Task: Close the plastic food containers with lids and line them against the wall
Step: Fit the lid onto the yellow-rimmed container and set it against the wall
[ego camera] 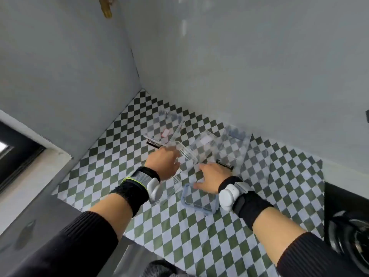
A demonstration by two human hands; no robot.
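Several clear plastic containers lie on a green-and-white checkered mat [179, 232] in a wall corner. My left hand [162, 164] grips the rim of a clear container [186, 154] in the middle. My right hand [212, 176] reaches toward the same container, fingers spread, just above a blue-rimmed lid [199, 200] that lies flat on the mat. A second clear container [169, 126] with a dark clip stands behind to the left. A third clear container [233, 144] with a dark clip sits to the right. The image is blurred, so exact contact of the right hand is unclear.
Grey walls [239, 76] meet in the corner behind the containers. A grey counter edge [50, 206] runs along the left. A black stove burner [351, 236] sits at the right edge of the mat. Another clear lid [257, 162] lies on the mat to the right.
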